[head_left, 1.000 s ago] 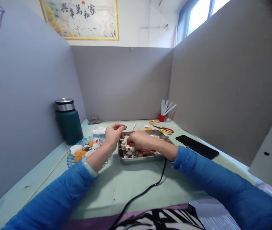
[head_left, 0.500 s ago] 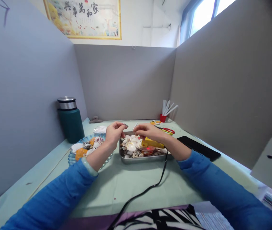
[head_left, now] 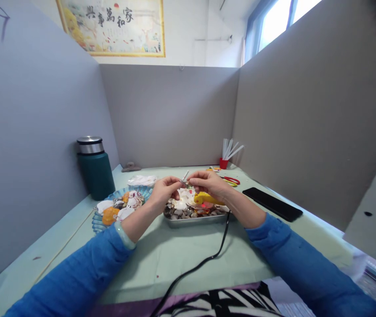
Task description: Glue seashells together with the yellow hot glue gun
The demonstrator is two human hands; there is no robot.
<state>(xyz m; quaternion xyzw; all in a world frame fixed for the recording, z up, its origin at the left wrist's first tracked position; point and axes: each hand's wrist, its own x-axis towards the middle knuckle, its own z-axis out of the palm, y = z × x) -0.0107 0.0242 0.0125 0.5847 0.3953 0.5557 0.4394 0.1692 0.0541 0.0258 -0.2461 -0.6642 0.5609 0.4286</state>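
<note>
Over the back of a metal tray (head_left: 174, 223) of shells, my two hands meet at the fingertips. My left hand (head_left: 165, 190) pinches a small greyish piece (head_left: 182, 182) that looks like a shell. Close against it, the thumb and fingers of my right hand (head_left: 208, 184) are pressed together; what they hold is too small to make out. A yellow glue gun (head_left: 202, 198) lies on the shells (head_left: 184, 203) under my right hand, its black cord (head_left: 204, 263) running toward me. Just behind the fingertips a thin white stick (head_left: 185, 175) sticks up.
On the left, a blue scalloped dish (head_left: 98, 223) holds white and orange shells, with a green bottle (head_left: 95, 174) behind it. White material (head_left: 141, 180) lies beyond the dish. To the right are red-handled scissors (head_left: 231, 181), a red cup (head_left: 223, 163) of white sticks and a black slab (head_left: 272, 204).
My hands have come together: the left moved right with its small grey piece, until its fingertips met those of the right. The view has shifted slightly. The glue gun stays on the tray.
</note>
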